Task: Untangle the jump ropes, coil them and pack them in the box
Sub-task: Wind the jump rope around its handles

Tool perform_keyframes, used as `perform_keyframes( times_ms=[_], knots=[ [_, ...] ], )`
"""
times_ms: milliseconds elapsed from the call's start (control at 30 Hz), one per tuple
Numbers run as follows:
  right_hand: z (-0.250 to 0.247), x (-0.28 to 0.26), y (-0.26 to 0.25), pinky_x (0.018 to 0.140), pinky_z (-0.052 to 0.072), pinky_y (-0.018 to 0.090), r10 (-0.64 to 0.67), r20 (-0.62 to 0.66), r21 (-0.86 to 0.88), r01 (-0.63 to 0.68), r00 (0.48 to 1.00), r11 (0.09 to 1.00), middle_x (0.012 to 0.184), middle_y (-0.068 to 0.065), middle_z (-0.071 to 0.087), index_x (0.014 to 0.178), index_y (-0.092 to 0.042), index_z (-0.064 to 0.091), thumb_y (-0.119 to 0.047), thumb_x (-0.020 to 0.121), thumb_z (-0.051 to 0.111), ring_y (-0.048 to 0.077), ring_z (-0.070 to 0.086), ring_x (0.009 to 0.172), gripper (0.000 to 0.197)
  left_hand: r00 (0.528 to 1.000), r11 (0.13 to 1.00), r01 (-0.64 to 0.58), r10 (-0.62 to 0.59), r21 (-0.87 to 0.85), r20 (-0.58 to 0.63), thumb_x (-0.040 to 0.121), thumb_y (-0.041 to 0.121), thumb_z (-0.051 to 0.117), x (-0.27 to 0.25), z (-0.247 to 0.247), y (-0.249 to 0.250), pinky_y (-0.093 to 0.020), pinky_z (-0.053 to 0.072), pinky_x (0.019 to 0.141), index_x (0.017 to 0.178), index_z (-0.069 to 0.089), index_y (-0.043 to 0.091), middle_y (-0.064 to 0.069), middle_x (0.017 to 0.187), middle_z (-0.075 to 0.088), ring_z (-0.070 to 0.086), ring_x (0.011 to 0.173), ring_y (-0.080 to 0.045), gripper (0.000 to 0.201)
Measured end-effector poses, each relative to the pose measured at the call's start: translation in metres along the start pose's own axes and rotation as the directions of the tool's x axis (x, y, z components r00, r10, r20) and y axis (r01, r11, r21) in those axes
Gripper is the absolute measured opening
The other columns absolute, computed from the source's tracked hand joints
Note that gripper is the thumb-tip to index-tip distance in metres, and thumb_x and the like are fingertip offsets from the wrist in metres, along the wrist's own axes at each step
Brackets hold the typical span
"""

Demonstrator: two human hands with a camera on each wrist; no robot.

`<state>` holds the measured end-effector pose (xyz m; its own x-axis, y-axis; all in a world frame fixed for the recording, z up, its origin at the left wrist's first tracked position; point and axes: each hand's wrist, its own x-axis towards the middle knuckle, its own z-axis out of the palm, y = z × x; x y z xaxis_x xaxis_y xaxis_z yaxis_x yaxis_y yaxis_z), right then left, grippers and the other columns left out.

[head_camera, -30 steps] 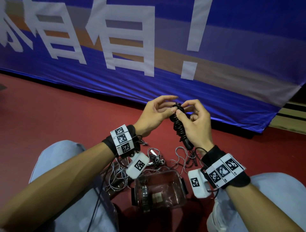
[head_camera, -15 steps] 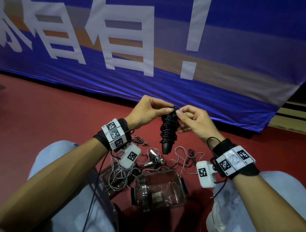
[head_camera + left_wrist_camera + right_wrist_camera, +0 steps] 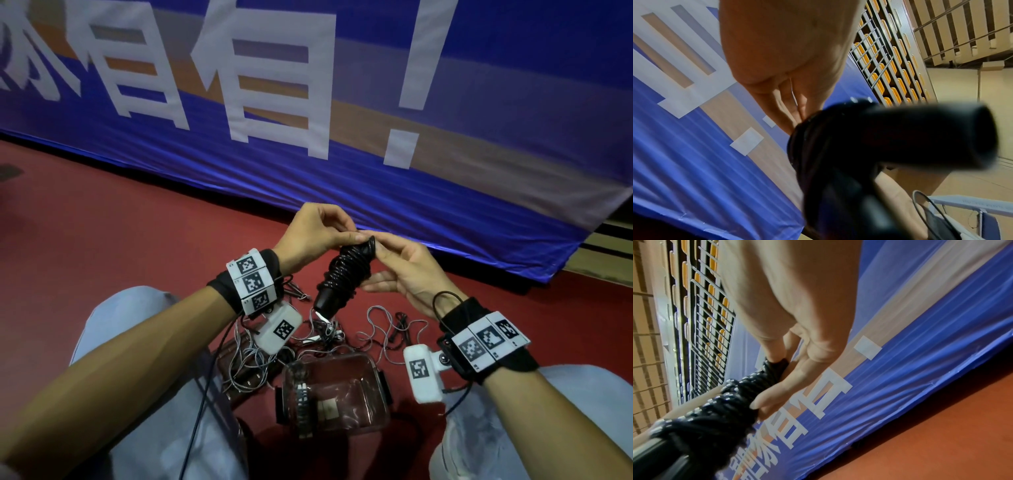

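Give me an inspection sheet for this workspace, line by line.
Surface: red floor.
Job's things: black rope wound round its handles, held up; clear box open below; grey ropes tangled on the floor.
Clutter: nothing seen.
Grippers: left hand pinches the black rope's top; right hand pinches the top, fingers along the coil.
Cables: thin black leads from the wrist cameras.
Surroundings: blue banner; railings behind.
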<state>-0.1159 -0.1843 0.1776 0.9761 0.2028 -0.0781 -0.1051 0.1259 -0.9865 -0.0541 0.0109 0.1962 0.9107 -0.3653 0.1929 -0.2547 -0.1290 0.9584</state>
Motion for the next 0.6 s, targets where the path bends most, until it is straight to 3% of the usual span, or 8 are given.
perform_keyframes(
  times_ms=[67, 200, 300, 400, 467, 533, 600],
  knots=[
    [0.007, 0.002, 0.004, 0.062, 0.064, 0.033, -0.017, -0.061, 0.000, 0.017, 0.998, 1.000, 0.116, 0.010, 0.075, 0.113, -0.021, 0.073, -0.017, 0.104, 0.056, 0.034, 0.077, 0.070, 0.020, 0.999, 0.999, -0.006, 0.008, 0.049, -0.051, 0.074, 0.022, 0.089, 0.000, 0.001, -0.005, -0.038, 0.061, 0.074, 0.081, 0.075, 0.002, -0.013, 0.078, 0.075, 0.072, 0.072, -0.028, 0.026],
    [0.013, 0.006, 0.006, 0.055, 0.062, 0.029, -0.032, -0.187, -0.013, 0.030, 0.982, 0.999, 0.108, 0.014, 0.077, 0.118, -0.012, 0.068, -0.015, 0.104, 0.057, 0.034, 0.076, 0.066, 0.018, 0.995, 0.991, 0.022, -0.008, 0.135, -0.104, 0.078, 0.034, 0.086, -0.002, 0.005, -0.007, -0.044, 0.059, 0.075, 0.081, 0.080, 0.012, -0.004, 0.075, 0.076, 0.074, 0.075, -0.026, 0.022],
    [0.011, 0.007, 0.006, 0.054, 0.062, 0.031, -0.081, -0.270, -0.037, 0.074, 0.959, 0.997, 0.108, 0.013, 0.076, 0.115, -0.013, 0.068, -0.015, 0.103, 0.059, 0.038, 0.075, 0.066, 0.015, 0.998, 0.995, 0.053, -0.054, 0.079, 0.012, 0.087, 0.038, 0.078, -0.007, 0.014, -0.006, -0.048, 0.061, 0.078, 0.095, 0.081, 0.014, -0.006, 0.083, 0.078, 0.076, 0.081, -0.027, 0.026],
    [0.009, 0.005, 0.008, 0.056, 0.063, 0.036, -0.132, -0.338, -0.100, 0.104, 0.932, 0.990, 0.104, 0.015, 0.076, 0.118, -0.007, 0.065, -0.017, 0.101, 0.065, 0.042, 0.075, 0.066, 0.020, 0.999, 0.978, -0.040, 0.039, 0.204, 0.006, 0.089, 0.033, 0.076, -0.015, 0.028, -0.008, -0.035, 0.059, 0.084, 0.105, 0.080, 0.022, 0.009, 0.091, 0.078, 0.074, 0.089, -0.006, 0.019],
    [0.010, 0.003, 0.008, 0.057, 0.064, 0.039, -0.156, -0.348, -0.128, 0.118, 0.924, 0.985, 0.099, 0.016, 0.075, 0.118, -0.004, 0.061, -0.018, 0.100, 0.067, 0.042, 0.074, 0.064, 0.023, 0.994, 0.955, -0.096, 0.108, 0.281, -0.029, 0.091, 0.032, 0.074, -0.021, 0.035, -0.008, -0.020, 0.055, 0.080, 0.106, 0.080, 0.026, 0.017, 0.097, 0.076, 0.069, 0.091, 0.007, 0.018],
    [0.010, 0.003, 0.008, 0.056, 0.063, 0.039, -0.181, -0.351, -0.152, 0.135, 0.919, 0.979, 0.099, 0.016, 0.074, 0.117, -0.004, 0.059, -0.017, 0.100, 0.066, 0.042, 0.074, 0.062, 0.023, 0.989, 0.956, -0.112, 0.133, 0.273, -0.059, 0.092, 0.030, 0.073, -0.023, 0.038, -0.007, -0.011, 0.050, 0.075, 0.109, 0.079, 0.026, 0.018, 0.099, 0.075, 0.067, 0.089, 0.011, 0.019],
    [0.009, 0.004, 0.008, 0.057, 0.063, 0.042, -0.211, -0.344, -0.167, 0.161, 0.915, 0.973, 0.100, 0.017, 0.073, 0.117, -0.004, 0.058, -0.016, 0.101, 0.064, 0.042, 0.073, 0.061, 0.021, 0.985, 0.959, -0.124, 0.150, 0.256, -0.087, 0.092, 0.026, 0.073, -0.022, 0.039, -0.008, -0.014, 0.053, 0.081, 0.111, 0.078, 0.024, 0.015, 0.103, 0.076, 0.068, 0.094, 0.010, 0.020]
  ],
)
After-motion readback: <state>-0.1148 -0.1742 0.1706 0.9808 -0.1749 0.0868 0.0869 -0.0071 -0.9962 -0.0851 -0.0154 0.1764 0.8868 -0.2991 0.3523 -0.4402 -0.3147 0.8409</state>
